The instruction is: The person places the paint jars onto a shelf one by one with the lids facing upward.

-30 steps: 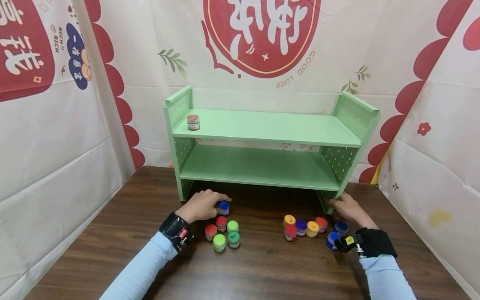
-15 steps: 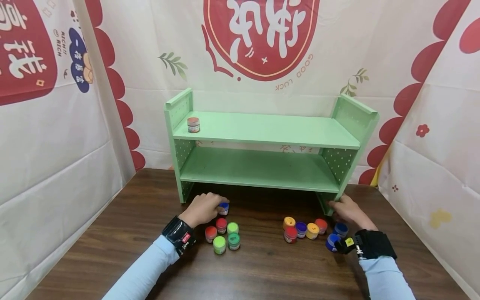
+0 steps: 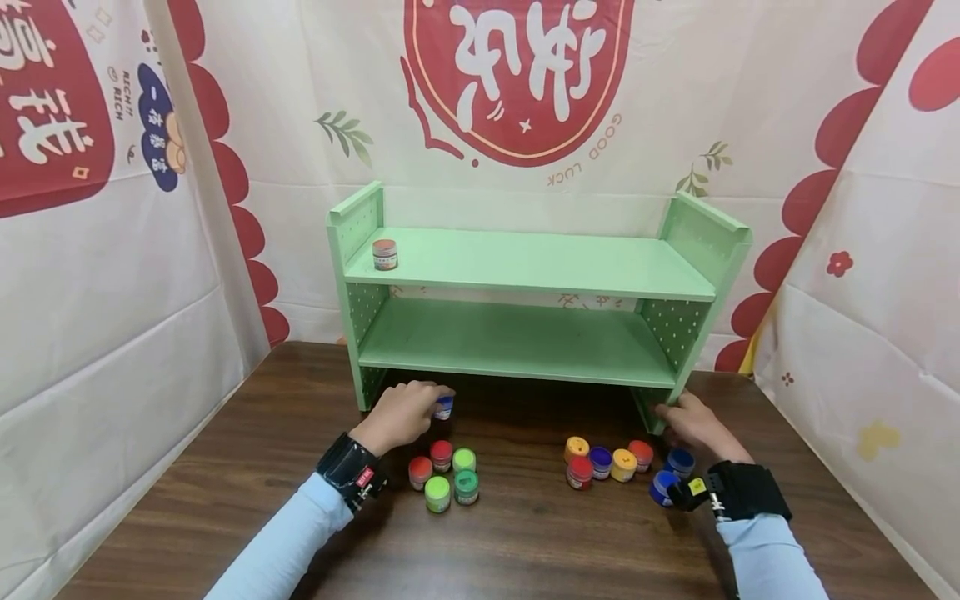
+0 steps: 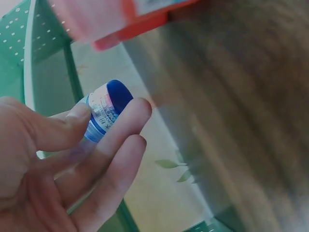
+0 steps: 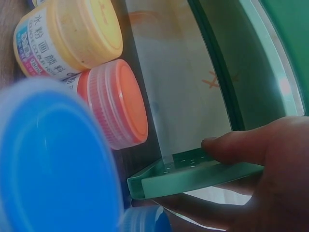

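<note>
My left hand (image 3: pixel 401 414) pinches a small blue paint jar (image 3: pixel 444 407) between thumb and fingers, just in front of the shelf's left half. In the left wrist view this jar (image 4: pixel 102 111) shows a printed label, and two fingers extend past it. A green two-tier shelf (image 3: pixel 525 262) stands at the back of the table. My right hand (image 3: pixel 699 423) grips its right leg; in the right wrist view the thumb lies on the inner side of that leg (image 5: pixel 193 181), with fingers on the outer side.
A salmon-lidded jar (image 3: pixel 385 255) sits on the top tier at left. Red and green jars (image 3: pixel 466 487) cluster before my left hand. Orange, red and purple jars (image 3: pixel 623 465) stand right of centre. Two blue jars (image 3: pixel 663 487) are close to my right wrist.
My left hand has raised the blue jar slightly, away from the red and green jars. The right hand keeps its hold on the shelf leg. The head view has shifted a little.
</note>
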